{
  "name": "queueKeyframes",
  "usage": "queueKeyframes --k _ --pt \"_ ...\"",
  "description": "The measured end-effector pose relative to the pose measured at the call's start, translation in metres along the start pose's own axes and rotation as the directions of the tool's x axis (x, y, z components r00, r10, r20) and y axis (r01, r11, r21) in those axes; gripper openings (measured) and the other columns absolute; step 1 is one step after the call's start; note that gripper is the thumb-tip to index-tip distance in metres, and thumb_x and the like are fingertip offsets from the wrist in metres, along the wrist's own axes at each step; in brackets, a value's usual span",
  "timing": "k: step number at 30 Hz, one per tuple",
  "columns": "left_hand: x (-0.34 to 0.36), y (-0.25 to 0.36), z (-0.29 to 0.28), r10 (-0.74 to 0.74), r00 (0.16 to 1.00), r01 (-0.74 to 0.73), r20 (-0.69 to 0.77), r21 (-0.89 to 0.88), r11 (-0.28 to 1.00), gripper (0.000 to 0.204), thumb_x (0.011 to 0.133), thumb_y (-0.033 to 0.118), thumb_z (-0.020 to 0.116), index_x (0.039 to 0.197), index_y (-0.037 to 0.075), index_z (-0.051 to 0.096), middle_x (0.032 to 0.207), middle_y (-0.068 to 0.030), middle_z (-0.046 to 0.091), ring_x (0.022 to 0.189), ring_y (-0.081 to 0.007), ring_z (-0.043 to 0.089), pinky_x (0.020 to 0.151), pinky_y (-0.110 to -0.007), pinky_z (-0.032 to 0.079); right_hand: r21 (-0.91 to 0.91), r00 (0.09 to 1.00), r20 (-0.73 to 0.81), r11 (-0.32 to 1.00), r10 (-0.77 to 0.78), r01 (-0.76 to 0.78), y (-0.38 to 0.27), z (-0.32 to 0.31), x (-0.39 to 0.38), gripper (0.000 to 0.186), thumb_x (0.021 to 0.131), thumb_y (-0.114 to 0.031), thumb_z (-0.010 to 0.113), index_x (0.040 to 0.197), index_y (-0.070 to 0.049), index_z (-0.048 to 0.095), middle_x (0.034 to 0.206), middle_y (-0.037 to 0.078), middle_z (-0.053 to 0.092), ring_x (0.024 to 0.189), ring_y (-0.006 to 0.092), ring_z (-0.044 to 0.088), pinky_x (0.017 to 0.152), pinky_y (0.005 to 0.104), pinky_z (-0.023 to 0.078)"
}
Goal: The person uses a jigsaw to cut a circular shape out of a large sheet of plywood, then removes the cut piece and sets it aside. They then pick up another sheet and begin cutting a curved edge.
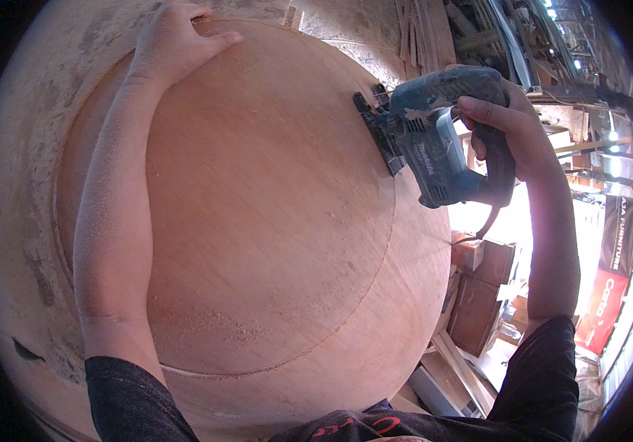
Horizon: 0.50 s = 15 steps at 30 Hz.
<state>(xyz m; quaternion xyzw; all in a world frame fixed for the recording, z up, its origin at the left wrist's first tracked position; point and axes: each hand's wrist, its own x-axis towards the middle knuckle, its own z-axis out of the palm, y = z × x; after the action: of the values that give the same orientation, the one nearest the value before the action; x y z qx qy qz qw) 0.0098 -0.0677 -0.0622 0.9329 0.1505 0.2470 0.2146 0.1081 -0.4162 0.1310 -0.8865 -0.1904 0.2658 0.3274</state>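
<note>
Black shirt (537, 376) is seen nearest. One jigsaw (438, 147) is gripped firmly by the right hand (512, 125) at the wooden panel (416, 295); the left hand (176, 40), thumb spread, grasping nothing visible, is rested far left. Curved groove (282, 364) is largely made; its depth cannot be told; inner round (257, 184) is not removed.

The one fisheye view looked down from the person's head, close above the wooden board (272, 206), which filled its middle.
</note>
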Motion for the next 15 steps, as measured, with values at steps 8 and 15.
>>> queueKeyframes --k 8,15 --pt "-0.009 0.002 0.009 0.036 0.998 -0.034 -0.045 0.058 0.998 0.063 0.070 0.051 0.082 0.108 0.003 0.071 0.108 -0.0156 0.067 0.104 -0.0286 0.065 0.092 -0.039 0.052 -0.007 0.998 0.049 0.999 -0.041 0.041 0.004 -0.004 0.003 0.026 0.084 -0.023 0.073 0.092 -0.003 0.058 0.069 0.003 0.057 0.044 0.0091 0.054 0.040 0.0206 0.044" --pt "-0.013 0.002 0.011 0.072 0.992 -0.062 -0.107 0.094 0.994 0.063 0.070 0.053 0.081 0.106 0.002 0.072 0.110 -0.0165 0.066 0.105 -0.0295 0.065 0.092 -0.039 0.052 -0.036 0.995 0.086 0.998 -0.050 0.053 0.004 -0.005 0.006 0.028 0.085 -0.027 0.073 0.091 -0.004 0.059 0.069 0.003 0.059 0.044 0.0078 0.054 0.041 0.0196 0.044"
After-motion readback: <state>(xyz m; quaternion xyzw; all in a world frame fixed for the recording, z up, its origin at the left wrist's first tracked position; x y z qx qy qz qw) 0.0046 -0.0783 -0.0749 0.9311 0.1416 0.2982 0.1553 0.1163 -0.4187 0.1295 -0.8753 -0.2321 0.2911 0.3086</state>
